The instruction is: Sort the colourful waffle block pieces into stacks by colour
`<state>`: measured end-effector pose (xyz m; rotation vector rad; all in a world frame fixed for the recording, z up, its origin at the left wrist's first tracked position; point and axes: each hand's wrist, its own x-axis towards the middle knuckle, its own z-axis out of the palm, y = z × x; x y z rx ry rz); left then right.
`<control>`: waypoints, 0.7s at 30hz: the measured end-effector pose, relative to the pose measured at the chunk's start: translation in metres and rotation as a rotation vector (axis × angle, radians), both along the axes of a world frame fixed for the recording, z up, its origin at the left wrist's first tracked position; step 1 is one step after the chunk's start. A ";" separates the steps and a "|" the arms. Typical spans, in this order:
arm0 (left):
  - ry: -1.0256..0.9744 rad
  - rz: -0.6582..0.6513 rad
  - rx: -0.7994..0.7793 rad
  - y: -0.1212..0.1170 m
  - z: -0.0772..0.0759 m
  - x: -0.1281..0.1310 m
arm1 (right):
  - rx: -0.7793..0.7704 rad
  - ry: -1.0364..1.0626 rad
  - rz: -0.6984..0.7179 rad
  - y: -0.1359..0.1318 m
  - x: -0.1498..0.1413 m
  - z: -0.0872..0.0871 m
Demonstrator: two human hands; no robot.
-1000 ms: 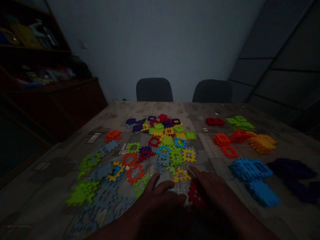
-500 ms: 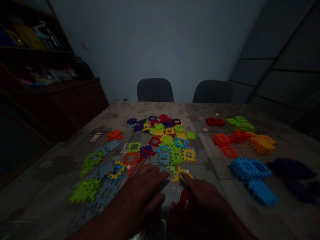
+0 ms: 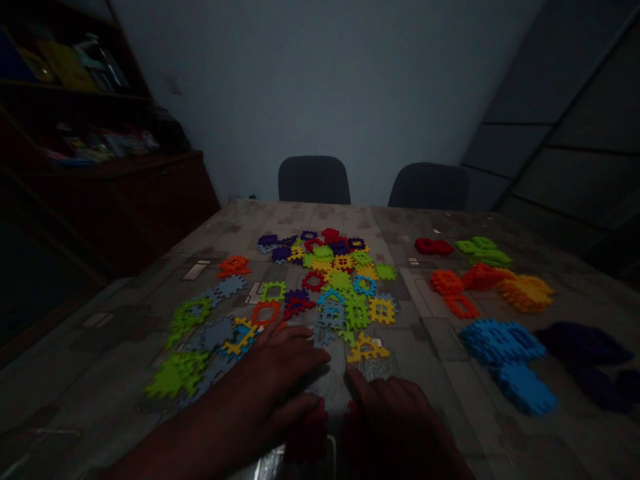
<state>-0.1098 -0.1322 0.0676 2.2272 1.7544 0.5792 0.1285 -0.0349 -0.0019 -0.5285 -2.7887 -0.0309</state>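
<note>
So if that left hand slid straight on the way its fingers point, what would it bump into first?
Probably the yellow plastic interlocking piece just past the fingertips of the left hand, though depth is hard to judge in this dim light.

Desk (image 3: 440, 347) — grey-beige cover with a tile-like print. On it, centre: a loose mixed spread of interlocking plastic waffle blocks (image 3: 330, 283), in purple, red, yellow, lime and blue. Left of centre, flat grey-blue pieces (image 3: 217, 333) and lime pieces (image 3: 176, 377); at right, single-colour piles — red (image 3: 433, 247), green (image 3: 483, 252), orange (image 3: 480, 277), yellow (image 3: 526, 294), blue (image 3: 500, 343), dark purple (image 3: 583, 343).
</note>
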 end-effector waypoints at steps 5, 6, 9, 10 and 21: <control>0.038 -0.032 -0.162 -0.004 0.022 0.011 | 0.094 0.090 0.018 0.003 -0.001 -0.002; 0.052 -0.035 -0.149 -0.004 0.018 0.013 | 0.102 0.101 0.029 0.004 -0.002 -0.003; 0.128 -0.048 -0.026 -0.003 -0.013 0.020 | 0.099 0.124 0.042 0.006 -0.002 -0.010; 0.174 -0.050 0.017 -0.002 -0.026 0.021 | 0.098 0.134 0.036 0.007 -0.001 -0.012; 0.293 -0.030 0.208 -0.003 -0.058 0.027 | -0.004 0.152 -0.027 0.026 0.014 -0.035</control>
